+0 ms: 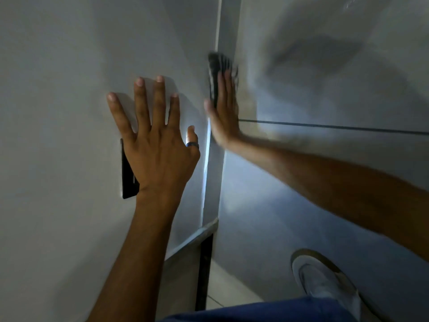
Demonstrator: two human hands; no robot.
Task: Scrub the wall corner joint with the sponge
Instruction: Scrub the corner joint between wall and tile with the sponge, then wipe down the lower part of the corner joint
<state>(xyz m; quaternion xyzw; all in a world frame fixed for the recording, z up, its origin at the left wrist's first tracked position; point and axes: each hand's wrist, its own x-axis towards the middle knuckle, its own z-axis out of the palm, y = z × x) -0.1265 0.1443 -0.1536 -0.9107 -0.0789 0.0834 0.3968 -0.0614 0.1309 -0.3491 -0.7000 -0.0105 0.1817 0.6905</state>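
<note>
My left hand [157,135] lies flat on the left wall with its fingers spread, a dark ring on the thumb. Partly under its palm and wrist sits a thin black rectangular thing [127,175] against the wall. My right hand [224,110] is flat and blurred, pressing a dark sponge [217,66] against the vertical wall corner joint [210,163]. The sponge shows above and beside the fingertips; most of it is hidden by the fingers. A bright strip of light runs down the joint below the hand.
The right wall is glossy tile with a dark horizontal grout line [336,126] and shadows on it. A skirting ledge [195,238] runs low on the left wall. My white shoe [325,282] stands on the tiled floor at lower right.
</note>
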